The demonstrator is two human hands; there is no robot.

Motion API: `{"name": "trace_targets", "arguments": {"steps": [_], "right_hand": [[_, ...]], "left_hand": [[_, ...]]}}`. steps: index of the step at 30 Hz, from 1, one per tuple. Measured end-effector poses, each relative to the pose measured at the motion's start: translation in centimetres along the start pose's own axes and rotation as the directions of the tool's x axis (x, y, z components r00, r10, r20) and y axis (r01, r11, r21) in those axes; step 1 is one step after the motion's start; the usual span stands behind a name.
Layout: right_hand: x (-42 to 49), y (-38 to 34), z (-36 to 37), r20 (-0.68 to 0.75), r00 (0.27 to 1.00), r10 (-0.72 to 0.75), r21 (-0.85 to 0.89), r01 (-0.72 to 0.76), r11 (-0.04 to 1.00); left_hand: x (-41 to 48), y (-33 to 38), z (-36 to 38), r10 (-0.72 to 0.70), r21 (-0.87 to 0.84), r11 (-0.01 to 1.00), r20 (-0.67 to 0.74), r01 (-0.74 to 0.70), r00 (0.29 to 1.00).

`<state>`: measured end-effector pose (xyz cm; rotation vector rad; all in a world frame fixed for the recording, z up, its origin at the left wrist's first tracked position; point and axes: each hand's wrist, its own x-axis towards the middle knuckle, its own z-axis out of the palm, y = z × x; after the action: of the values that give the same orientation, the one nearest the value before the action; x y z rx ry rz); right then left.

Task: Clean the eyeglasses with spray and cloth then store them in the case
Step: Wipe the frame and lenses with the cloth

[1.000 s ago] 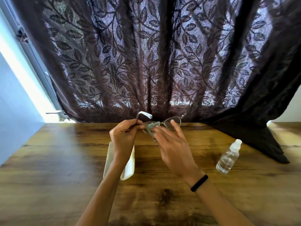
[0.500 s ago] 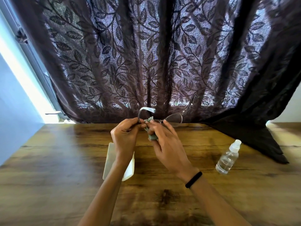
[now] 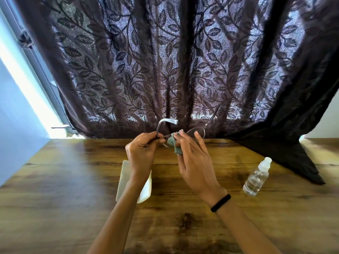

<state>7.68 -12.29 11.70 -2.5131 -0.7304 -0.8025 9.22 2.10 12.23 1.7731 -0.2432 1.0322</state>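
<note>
Case [image 3: 123, 180] lies left of bottle [image 3: 256, 178] on table [image 3: 55, 180].

Thin-rimmed glasses [image 3: 197, 130] raised, arms unfolded, green cloth [image 3: 175, 145] bunched on one lens; white case [image 3: 126, 182] flat on wood; clear spray bottle [image 3: 257, 177] upright, right

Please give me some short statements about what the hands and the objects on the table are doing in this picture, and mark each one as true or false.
1. The left hand holds the eyeglasses up above the table. True.
2. The right hand presses a green cloth against the glasses. True.
3. The spray bottle is in the right hand. False: it stands on the wooden table, to the right of both hands.
4. The white case lies on the table below the left wrist. True.
5. The glasses are already inside the case. False: they are in the hands.
</note>
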Motion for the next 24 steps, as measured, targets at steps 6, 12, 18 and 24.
{"name": "trace_targets", "arguments": {"steps": [6, 12, 18, 24], "right_hand": [[0.5, -0.6, 0.5, 0.045, 0.998, -0.039, 0.254, 0.027, 0.967], [1.0, -0.4, 0.0, 0.069, 0.996, 0.057, 0.542, -0.085, 0.836], [0.5, 1.1, -1.2, 0.084, 0.995, 0.046, 0.504, -0.083, 0.860], [0.5, 3.5, -2.4, -0.330, 0.916, 0.229, 0.345, -0.109, 0.932]], "left_hand": [[-0.2, 0.1, 0.2, -0.057, 0.003, 0.998, -0.029, 0.057, 0.998], [-0.6, -0.3, 0.0, -0.070, 0.050, 0.996, -0.060, 0.073, 0.996], [-0.6, -0.3, -0.2, -0.063, 0.046, 0.997, -0.022, 0.064, 0.998], [-1.0, -0.5, -0.4, -0.084, 0.027, 0.996, -0.011, 0.084, 0.996]]}}
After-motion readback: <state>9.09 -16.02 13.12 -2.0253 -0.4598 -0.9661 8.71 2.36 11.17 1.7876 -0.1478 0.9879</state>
